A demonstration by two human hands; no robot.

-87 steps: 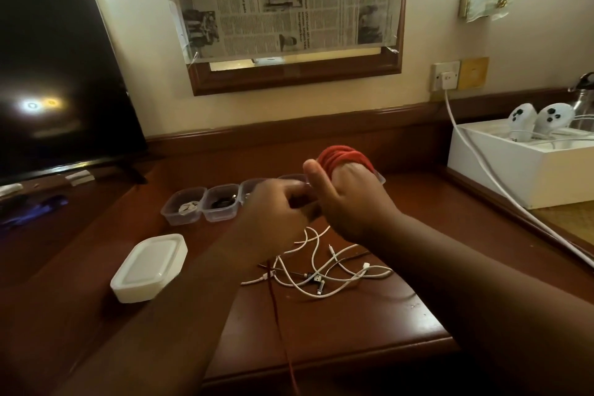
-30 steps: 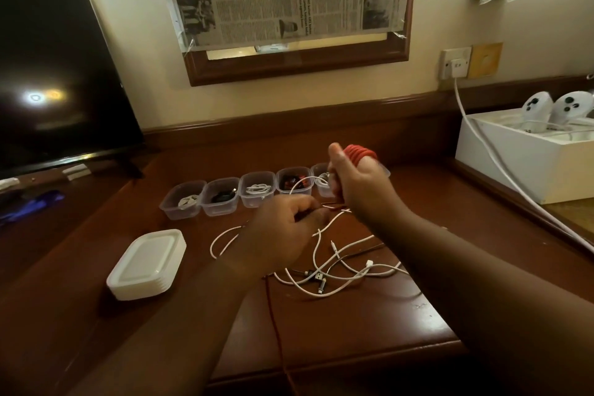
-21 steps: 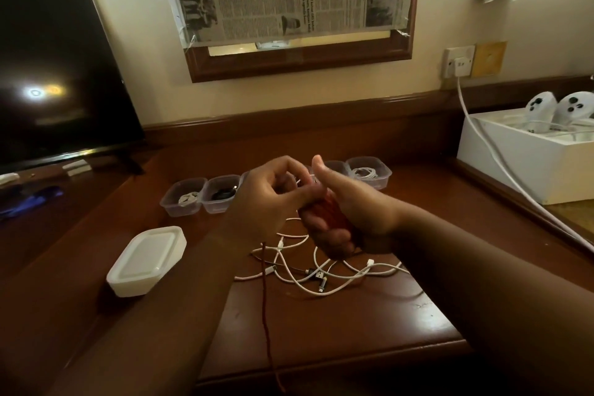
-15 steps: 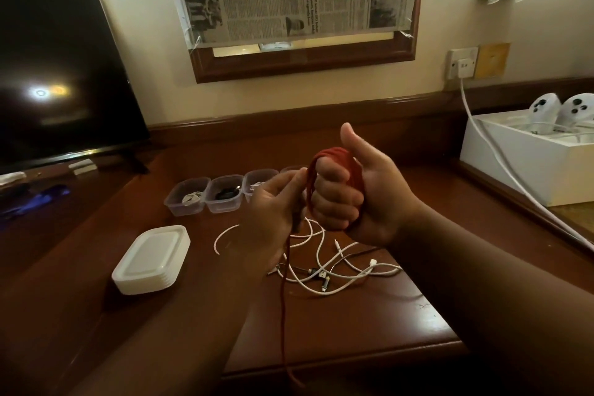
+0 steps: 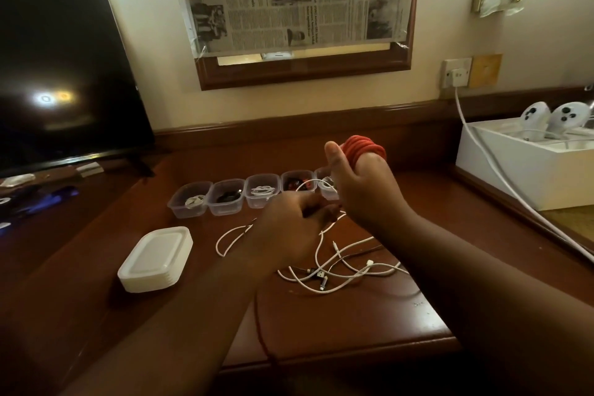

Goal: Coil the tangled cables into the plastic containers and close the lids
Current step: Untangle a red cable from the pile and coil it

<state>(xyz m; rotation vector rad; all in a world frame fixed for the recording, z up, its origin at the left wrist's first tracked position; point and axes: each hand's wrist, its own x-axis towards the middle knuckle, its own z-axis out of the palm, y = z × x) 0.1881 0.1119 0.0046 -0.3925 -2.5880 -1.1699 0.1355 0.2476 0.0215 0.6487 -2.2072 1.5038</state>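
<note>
Progress: partway, by my judgement. Five open tubs [image 5: 226,201] stand in a row at the back of the worktop [image 5: 353,328]; each visible one already has a cable inside.
Lids: none fitted; the lid stack [image 5: 156,259] sits at the left, apart from the tubs.
In hand: red cable [image 5: 364,148], most of it coiled around the right fingers, held above the tub row. Its free tail runs down past the left forearm and over the front edge of the worktop.
Left to do: finish this coil, box it, coil the white tangle [image 5: 334,264] lying loose on the worktop, close every lid.
Right hand [image 5: 361,190]: raised, fingers together inside the coil, thumb up against it.
Left hand [image 5: 289,228]: fingers drawn in at the red cable just below the right hand, seemingly feeding it; the exact pinch is hidden.
</note>
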